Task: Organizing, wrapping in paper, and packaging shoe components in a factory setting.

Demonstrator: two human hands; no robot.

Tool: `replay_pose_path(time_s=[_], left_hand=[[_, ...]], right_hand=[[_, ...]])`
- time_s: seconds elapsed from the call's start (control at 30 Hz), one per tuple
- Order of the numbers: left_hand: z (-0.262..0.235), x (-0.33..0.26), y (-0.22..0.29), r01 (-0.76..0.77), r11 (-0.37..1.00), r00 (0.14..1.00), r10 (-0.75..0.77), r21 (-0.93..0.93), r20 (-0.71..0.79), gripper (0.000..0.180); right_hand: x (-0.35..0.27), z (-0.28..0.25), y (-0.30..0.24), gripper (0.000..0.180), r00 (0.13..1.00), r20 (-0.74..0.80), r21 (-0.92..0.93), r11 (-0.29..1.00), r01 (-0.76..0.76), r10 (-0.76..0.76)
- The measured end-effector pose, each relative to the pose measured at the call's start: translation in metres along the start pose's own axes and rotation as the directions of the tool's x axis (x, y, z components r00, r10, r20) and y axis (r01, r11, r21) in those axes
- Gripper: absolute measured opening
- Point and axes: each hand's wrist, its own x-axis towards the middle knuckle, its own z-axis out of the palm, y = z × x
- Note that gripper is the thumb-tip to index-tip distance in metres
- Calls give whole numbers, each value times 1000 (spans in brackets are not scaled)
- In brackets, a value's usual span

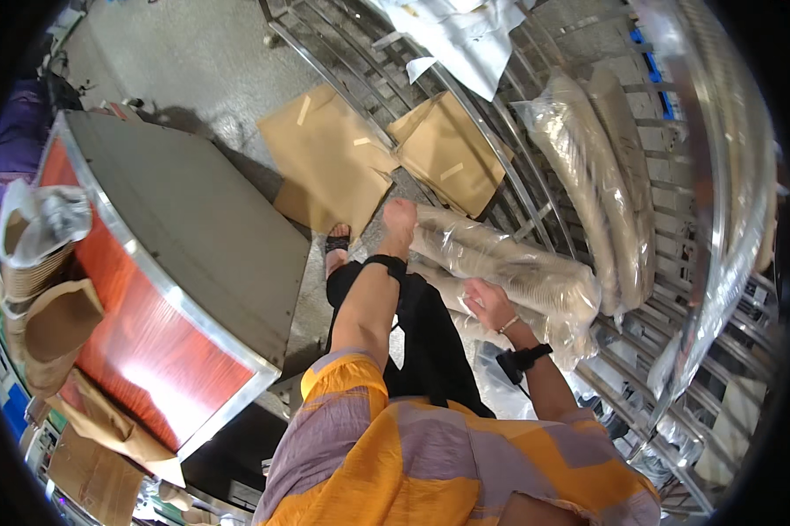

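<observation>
A long clear plastic sleeve of stacked brown paper cups or bowls [509,263] lies across a metal rack on my right. At its left end, my left hand [400,219] is closed on the sleeve's end. My right hand [489,303] is over the near side of the stacks, fingers loosely bent and a little apart, with nothing visible in them. Just below that sleeve lies another wrapped stack [443,285], partly hidden by my right hand and dark trousers. Whether the right fingers press on the plastic I cannot tell.
More wrapped stacks [588,175] lie on the metal rack [666,324]. Flattened cardboard [325,158] lies on the floor ahead, with a cardboard box [452,153] beside it. To my left stands a red-topped, metal-edged counter [149,351] with brown cup stacks [40,280] on it.
</observation>
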Motion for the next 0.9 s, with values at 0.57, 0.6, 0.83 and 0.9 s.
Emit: replay_pose_path(time_s=[0.57, 0.6, 0.83, 0.9], left_hand=[[58, 267, 39, -623, 671, 782, 542, 402, 307, 51], [65, 281, 40, -627, 664, 779, 543, 406, 315, 51], [89, 354, 43, -580, 453, 814, 344, 677, 468, 78], [98, 349, 39, -588, 430, 807, 373, 685, 458, 81]], right_hand=[[302, 162, 230, 91, 570, 282, 959, -204, -198, 772], [309, 166, 240, 91, 571, 281, 959, -210, -189, 772], [335, 175, 275, 86, 542, 327, 805, -529, 269, 774], [334, 174, 279, 84, 543, 314, 795, -529, 298, 779]])
